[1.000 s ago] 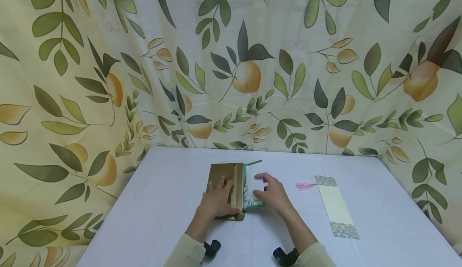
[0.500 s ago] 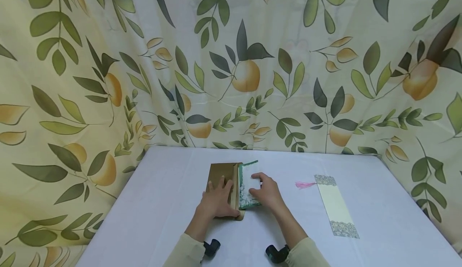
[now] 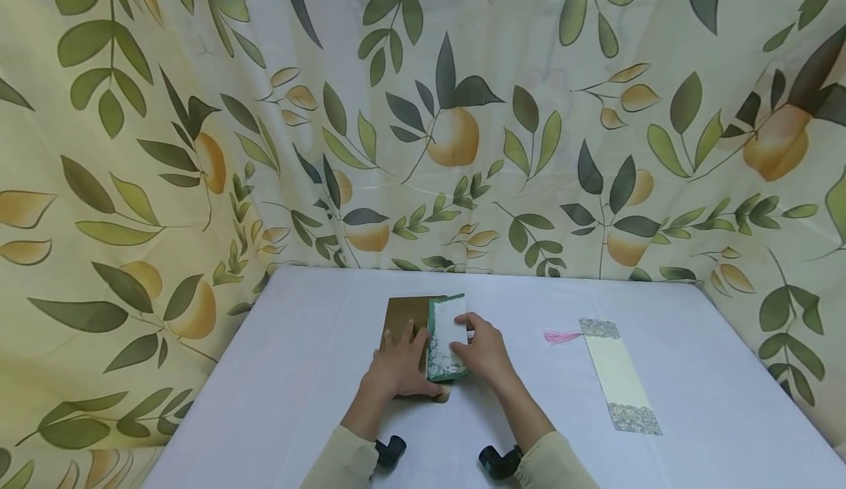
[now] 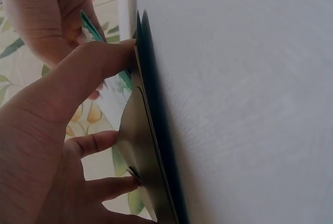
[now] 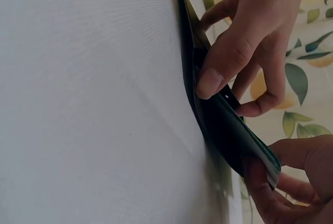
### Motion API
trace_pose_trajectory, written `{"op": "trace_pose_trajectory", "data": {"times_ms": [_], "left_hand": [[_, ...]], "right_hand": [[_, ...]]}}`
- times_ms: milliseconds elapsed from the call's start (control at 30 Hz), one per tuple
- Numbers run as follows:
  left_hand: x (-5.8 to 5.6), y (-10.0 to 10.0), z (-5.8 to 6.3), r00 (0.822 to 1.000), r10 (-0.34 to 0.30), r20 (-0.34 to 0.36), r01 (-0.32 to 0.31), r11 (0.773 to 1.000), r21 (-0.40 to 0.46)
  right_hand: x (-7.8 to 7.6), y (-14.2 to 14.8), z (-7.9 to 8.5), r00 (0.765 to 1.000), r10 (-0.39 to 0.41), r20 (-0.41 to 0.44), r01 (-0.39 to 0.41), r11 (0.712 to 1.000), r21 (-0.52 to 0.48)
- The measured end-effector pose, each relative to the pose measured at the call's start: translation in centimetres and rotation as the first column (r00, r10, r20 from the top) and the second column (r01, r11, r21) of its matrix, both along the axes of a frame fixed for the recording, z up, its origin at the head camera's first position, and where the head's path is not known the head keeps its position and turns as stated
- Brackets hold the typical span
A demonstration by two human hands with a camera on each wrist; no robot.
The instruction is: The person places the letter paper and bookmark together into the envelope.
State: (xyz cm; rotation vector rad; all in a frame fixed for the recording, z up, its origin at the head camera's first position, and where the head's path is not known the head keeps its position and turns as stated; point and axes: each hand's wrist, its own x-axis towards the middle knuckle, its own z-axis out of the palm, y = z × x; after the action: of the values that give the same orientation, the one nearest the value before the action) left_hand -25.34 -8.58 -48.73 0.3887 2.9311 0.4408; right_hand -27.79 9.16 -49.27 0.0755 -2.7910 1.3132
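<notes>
Green-edged card [image 3: 447,338] with a white floral face, lying partly over the right side of a flat brown envelope [image 3: 405,320] at mid-worktop [image 3: 264,401]. My right hand [image 3: 485,352] grips the card: thumb on its right edge, fingers [image 5: 270,91] curled over its face. My left hand [image 3: 399,366] lies flat on the envelope, fingers [image 4: 99,143] straight and spread, pressing it down; thumb tip meets the card's lower left edge. Bookmark [image 3: 617,375] with pink tassel [image 3: 558,337] lies well apart, to the right.
</notes>
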Motion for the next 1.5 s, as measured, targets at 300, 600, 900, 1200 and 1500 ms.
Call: {"op": "trace_pose_trajectory", "data": {"times_ms": [300,600,900,1200,1500], "left_hand": [[-0.3,0.1,0.0,1.0,-0.008,-0.012,0.008,1.0,0.02],[-0.6,0.1,0.2,1.0,-0.01,-0.007,0.011,0.999,0.031],[-0.6,0.2,0.4,1.0,-0.001,-0.006,0.001,0.999,0.049],[-0.4,0.4,0.6,1.0,-0.008,0.001,0.008,0.999,0.044],[0.0,-0.1,0.1,1.0,0.013,0.006,-0.013,0.999,0.04]], "right_hand": [[0.0,-0.7,0.5,0.999,-0.031,0.021,0.032,0.999,-0.022],[0.1,-0.5,0.7,0.998,-0.063,0.026,0.063,0.998,0.013],[-0.2,-0.8,0.9,0.998,-0.042,0.051,0.042,0.999,0.005],[-0.3,-1.4,0.1,0.997,0.038,0.06,-0.038,0.999,0.005],[0.1,-2.1,-0.1,0.997,0.037,0.07,-0.035,0.999,-0.026]]}}
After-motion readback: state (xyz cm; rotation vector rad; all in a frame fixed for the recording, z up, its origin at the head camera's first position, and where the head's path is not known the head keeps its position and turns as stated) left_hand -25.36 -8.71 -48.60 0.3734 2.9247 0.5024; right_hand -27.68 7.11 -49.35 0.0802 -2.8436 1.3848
